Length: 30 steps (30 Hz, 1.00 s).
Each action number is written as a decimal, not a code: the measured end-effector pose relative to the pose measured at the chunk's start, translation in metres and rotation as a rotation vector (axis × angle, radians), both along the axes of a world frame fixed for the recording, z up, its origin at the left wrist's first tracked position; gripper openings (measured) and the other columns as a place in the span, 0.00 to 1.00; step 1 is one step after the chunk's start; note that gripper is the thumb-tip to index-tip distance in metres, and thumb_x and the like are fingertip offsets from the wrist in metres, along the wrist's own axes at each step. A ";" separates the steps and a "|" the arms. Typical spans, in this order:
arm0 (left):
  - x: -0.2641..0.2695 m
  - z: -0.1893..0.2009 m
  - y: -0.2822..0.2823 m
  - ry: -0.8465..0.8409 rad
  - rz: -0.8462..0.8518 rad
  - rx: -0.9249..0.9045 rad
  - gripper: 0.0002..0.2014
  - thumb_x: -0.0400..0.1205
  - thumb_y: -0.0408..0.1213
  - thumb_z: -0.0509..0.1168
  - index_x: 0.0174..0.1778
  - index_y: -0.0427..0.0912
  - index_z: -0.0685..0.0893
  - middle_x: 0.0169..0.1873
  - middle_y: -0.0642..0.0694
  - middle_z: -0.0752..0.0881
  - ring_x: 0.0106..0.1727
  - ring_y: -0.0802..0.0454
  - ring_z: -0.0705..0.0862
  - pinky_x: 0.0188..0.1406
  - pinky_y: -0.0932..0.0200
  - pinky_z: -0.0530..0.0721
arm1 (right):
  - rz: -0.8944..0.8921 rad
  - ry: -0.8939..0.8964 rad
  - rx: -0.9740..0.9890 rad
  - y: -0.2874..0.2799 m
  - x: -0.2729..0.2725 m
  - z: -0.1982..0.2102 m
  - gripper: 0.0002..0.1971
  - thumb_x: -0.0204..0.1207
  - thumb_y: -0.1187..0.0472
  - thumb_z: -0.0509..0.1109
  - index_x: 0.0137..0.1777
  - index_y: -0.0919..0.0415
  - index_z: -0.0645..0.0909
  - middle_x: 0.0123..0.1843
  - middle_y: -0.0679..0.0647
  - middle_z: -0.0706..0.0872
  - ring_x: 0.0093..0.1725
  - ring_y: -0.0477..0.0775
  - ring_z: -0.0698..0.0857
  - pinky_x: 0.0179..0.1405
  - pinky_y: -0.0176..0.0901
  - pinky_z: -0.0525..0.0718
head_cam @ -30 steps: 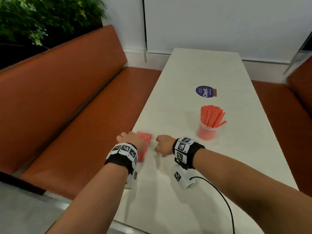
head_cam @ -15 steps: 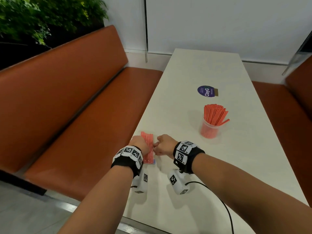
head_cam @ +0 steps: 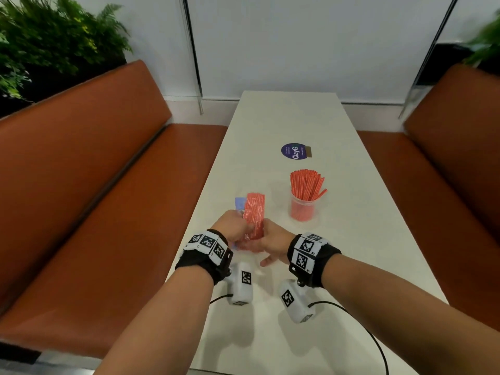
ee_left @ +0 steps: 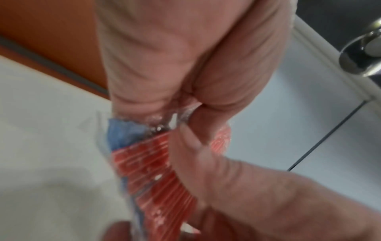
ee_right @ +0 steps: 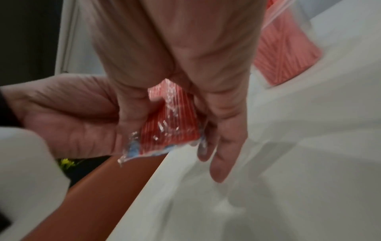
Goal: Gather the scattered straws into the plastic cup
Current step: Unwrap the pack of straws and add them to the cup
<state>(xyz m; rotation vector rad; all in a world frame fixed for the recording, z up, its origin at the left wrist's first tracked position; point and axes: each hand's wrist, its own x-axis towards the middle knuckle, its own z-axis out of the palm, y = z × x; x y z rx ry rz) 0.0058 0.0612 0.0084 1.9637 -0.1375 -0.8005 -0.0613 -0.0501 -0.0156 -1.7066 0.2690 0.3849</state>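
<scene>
Gripping item: one clear plastic packet of red straws (head_cam: 253, 216), blue card showing at its left edge, held up off the white table (head_cam: 351, 239) by both hands at its near end.

Left hand (head_cam: 234, 228): fingers and thumb curled round the packet's near left corner; the left wrist view shows the crinkled wrap pinched at that corner.

Right hand (head_cam: 273, 246): thumb and forefinger pinch the packet's near right side; the remaining fingers (ee_right: 224, 146) hang straight below the grip, clear of the tabletop.

Beyond the grip and to its right: plastic cup (head_cam: 302, 209), upright on the table, already packed with red straws (head_cam: 307, 185) that fan out above its rim. Cup and packet stand near each other but apart; bare tabletop lies between them.

Further beyond the cup: round dark-blue sticker (head_cam: 295, 151) lettered "ClayG", flat on the table.

Left of the grip: table edge just beside the left hand, then an orange bench seat (head_cam: 108, 212) with green plants (head_cam: 48, 41) behind its backrest. A matching bench (head_cam: 446, 171) lies well to the right.

Nearer than the grip: wrist bands with black-and-white markers, a white camera unit under each, cables trailing back.
</scene>
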 end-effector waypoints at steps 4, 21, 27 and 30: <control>-0.017 0.008 -0.029 0.082 0.002 -0.281 0.12 0.83 0.25 0.62 0.48 0.46 0.85 0.52 0.35 0.88 0.55 0.36 0.88 0.53 0.40 0.87 | -0.115 -0.072 0.080 -0.020 -0.015 0.004 0.16 0.69 0.74 0.72 0.50 0.53 0.81 0.45 0.54 0.88 0.45 0.54 0.84 0.38 0.52 0.89; -0.047 0.000 -0.092 0.117 -0.014 -0.471 0.20 0.88 0.38 0.57 0.77 0.46 0.73 0.66 0.41 0.84 0.69 0.43 0.82 0.72 0.44 0.78 | -0.356 -0.456 -0.086 -0.056 -0.033 -0.002 0.33 0.68 0.82 0.67 0.71 0.56 0.70 0.64 0.61 0.83 0.64 0.57 0.83 0.64 0.52 0.84; -0.045 0.002 -0.094 0.172 -0.048 -0.480 0.18 0.88 0.36 0.56 0.74 0.48 0.76 0.64 0.42 0.85 0.65 0.44 0.84 0.57 0.49 0.85 | -0.303 -0.230 0.083 -0.062 -0.039 0.003 0.33 0.68 0.75 0.66 0.73 0.56 0.68 0.53 0.54 0.84 0.52 0.53 0.83 0.47 0.43 0.83; -0.047 0.002 -0.092 0.177 -0.062 -0.464 0.17 0.88 0.38 0.58 0.74 0.45 0.77 0.62 0.41 0.87 0.63 0.45 0.85 0.55 0.51 0.86 | -0.286 -0.207 0.075 -0.062 -0.039 0.004 0.29 0.69 0.78 0.64 0.71 0.61 0.70 0.48 0.58 0.84 0.45 0.54 0.84 0.39 0.42 0.85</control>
